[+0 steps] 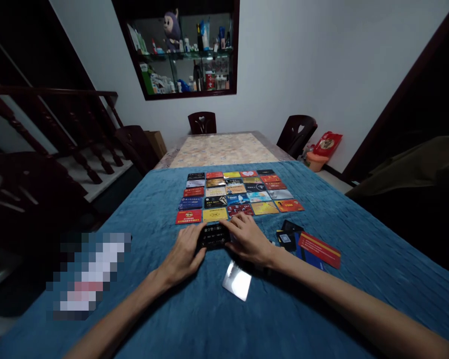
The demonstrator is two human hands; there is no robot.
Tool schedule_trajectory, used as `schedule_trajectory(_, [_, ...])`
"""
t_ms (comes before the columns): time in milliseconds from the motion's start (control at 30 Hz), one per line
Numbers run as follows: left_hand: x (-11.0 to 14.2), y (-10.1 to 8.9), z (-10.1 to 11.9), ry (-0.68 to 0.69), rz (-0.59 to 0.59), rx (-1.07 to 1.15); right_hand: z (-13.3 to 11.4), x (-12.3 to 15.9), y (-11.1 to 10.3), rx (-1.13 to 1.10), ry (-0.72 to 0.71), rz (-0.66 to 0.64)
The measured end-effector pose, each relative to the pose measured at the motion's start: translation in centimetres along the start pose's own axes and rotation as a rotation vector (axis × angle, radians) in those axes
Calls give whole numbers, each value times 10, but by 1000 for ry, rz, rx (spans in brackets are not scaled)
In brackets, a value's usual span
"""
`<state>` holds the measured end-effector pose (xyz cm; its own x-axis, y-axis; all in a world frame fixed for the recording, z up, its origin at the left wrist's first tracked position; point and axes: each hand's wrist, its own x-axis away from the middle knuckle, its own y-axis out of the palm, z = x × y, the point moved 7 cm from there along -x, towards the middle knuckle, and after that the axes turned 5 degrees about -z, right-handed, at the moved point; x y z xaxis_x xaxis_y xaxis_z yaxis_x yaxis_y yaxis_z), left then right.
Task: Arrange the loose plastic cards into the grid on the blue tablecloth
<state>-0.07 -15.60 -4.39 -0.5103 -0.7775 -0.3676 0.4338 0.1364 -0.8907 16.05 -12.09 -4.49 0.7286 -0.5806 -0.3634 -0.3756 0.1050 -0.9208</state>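
Note:
Between my two hands is a black card with pale printing, near the bottom edge of a grid of cards. My left hand grips its left side, thumb below and fingers along the top. At its right side, my right hand holds it in the same way. Just beyond lie several colourful cards in rows, among them a red card and a yellow card. A shiny silver card rests on the cloth below my right hand.
A loose pile with a red card, a blue card and black cards lies right of my right hand. A blue cloth covers the near table. A blurred-out item is at left. Chairs stand around the far end.

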Motion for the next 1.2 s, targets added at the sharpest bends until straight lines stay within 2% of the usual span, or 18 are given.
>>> schedule_trajectory(300, [-12,-10,-3,-74,-48,-113,7,-10,-6,112,-13,9])
schedule_trajectory(600, [-44,-34,-16,-166,-174,-259,22,-46,-14,190,-54,-42])
schedule_trajectory(733, [-61,-40,-30,-181,-209,-339,29,-67,-19,221,-54,-74])
schedule_trajectory(867, [-78,-44,-47,-168,-226,-411,40,-89,-21,233,4,-103])
schedule_trajectory(1200, [-111,-47,-92,-223,-284,-517,66,-140,-11,257,41,-187])
